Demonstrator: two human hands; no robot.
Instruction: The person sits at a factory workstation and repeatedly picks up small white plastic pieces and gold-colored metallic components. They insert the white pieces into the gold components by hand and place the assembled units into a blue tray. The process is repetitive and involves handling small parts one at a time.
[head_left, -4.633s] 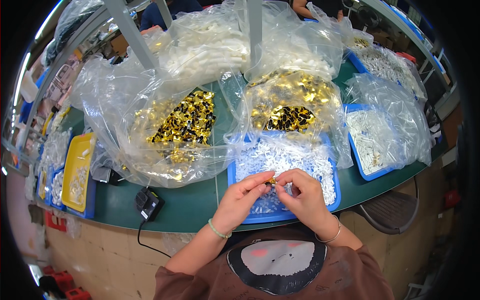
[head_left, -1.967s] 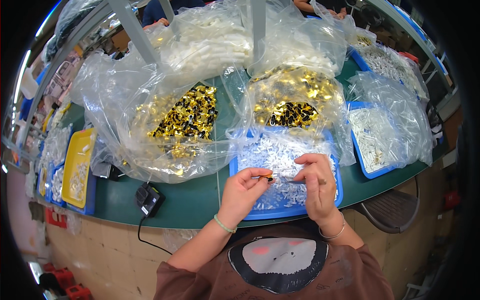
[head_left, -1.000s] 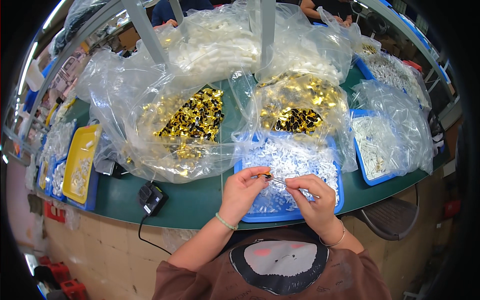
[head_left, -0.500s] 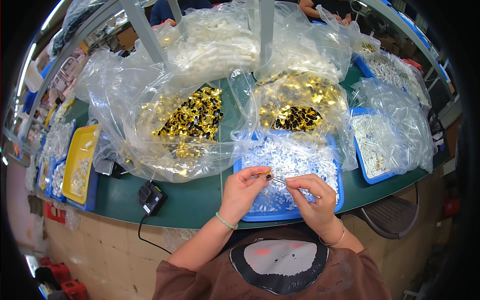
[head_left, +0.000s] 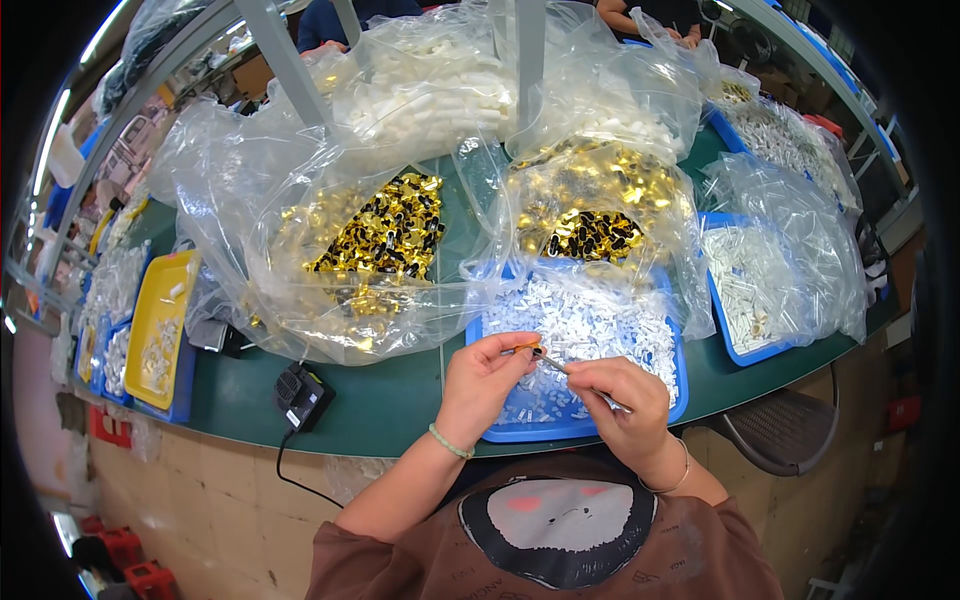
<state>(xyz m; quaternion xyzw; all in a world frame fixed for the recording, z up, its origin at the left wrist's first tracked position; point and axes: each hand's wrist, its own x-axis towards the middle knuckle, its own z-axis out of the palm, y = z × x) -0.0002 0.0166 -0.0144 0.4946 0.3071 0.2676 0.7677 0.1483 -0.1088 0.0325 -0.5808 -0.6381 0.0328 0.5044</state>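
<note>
My left hand (head_left: 480, 382) pinches a small gold-and-black piece (head_left: 537, 350) between thumb and fingertips. Closed round slim metal tweezers (head_left: 553, 365), my right hand (head_left: 632, 398) points their tip at that piece; whether they grip anything is too small to tell. Both hands are over a blue tray (head_left: 540, 434) strewn with small white plastic pieces (head_left: 615, 312). Just beyond the tray, an opened clear bag (head_left: 600, 180) holds gold-and-black pieces like the one in my fingers.
Another clear bag (head_left: 250, 220) of gold-and-black pieces spreads left, with bags of white parts (head_left: 430, 105) behind. A black box-shaped device (head_left: 303, 393) with a cable sits near the table's front edge. A yellow tray (head_left: 150, 375) stands left; a second blue tray (head_left: 730, 335) lies right.
My right hand has shifted slightly left and turned, so the tweezers' back end now shows below its fingers. The left hand has barely moved.
</note>
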